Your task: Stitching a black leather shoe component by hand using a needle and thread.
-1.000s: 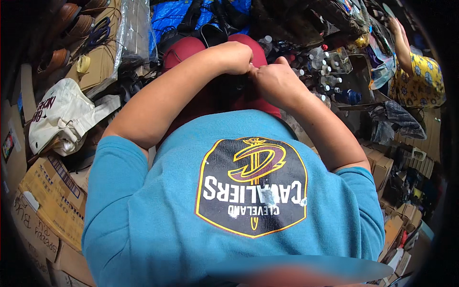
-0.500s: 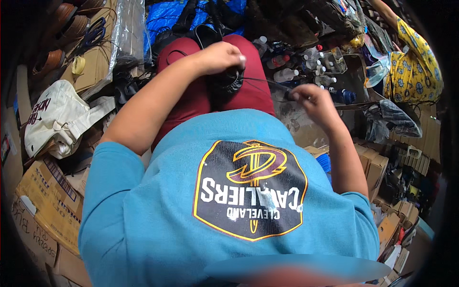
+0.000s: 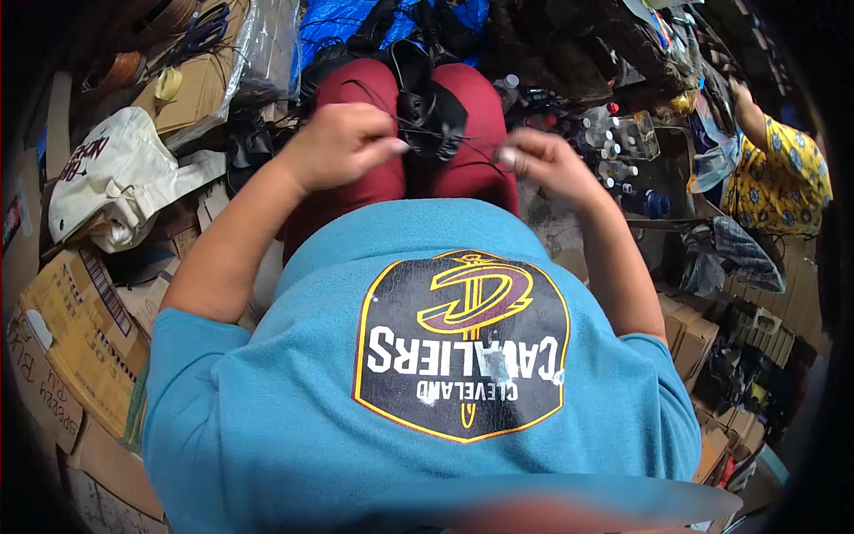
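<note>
Between my knees rests a black shoe [image 3: 438,132], partly in shadow, so its details are hard to make out. Thin black cord [image 3: 480,141] runs from it toward my hands. My left hand [image 3: 342,149] is left of the shoe, its fingers closed in a pinch on the cord, with a loop of it lying over my left thigh. To the right, my right hand [image 3: 553,165] pinches another stretch of cord near my right thigh. Both hands are apart from the shoe itself.
Several black shoes [image 3: 382,27] lie on a blue tarp [image 3: 325,27] ahead. Plastic bottles [image 3: 614,147] stand at the right, near a person in a yellow patterned garment [image 3: 783,182]. A white cloth bag [image 3: 116,182] and cardboard boxes [image 3: 80,320] are at the left.
My left hand has moved back and left from above the shoe to its left side. My right hand has come in slightly toward the shoe. The person at the right has lowered an arm.
</note>
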A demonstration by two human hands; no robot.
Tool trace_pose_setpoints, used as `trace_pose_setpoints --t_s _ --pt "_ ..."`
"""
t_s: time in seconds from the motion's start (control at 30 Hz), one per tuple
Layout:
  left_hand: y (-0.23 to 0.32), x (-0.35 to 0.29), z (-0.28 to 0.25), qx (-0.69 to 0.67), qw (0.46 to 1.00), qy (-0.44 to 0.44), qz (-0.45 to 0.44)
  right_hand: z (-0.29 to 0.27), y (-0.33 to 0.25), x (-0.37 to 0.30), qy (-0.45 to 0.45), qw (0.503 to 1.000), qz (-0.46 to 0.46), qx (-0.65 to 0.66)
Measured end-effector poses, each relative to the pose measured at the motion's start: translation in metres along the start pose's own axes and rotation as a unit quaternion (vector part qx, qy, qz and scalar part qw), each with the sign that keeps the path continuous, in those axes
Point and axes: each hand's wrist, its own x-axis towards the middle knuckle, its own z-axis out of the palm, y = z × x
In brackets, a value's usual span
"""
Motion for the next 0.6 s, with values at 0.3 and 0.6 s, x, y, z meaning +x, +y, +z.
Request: trace_pose_setpoints --t_s 0.3,0.6 --pt "-0.023 -0.09 -0.226 0.104 0.845 0.501 -0.156 -0.123 0.148 -0.205 0.326 0.823 0.305 -0.352" --pt "-0.021 0.018 -0.012 -0.097 0.994 0.042 -0.02 -0.042 0.065 -0.066 0.194 0.943 0.143 -0.231"
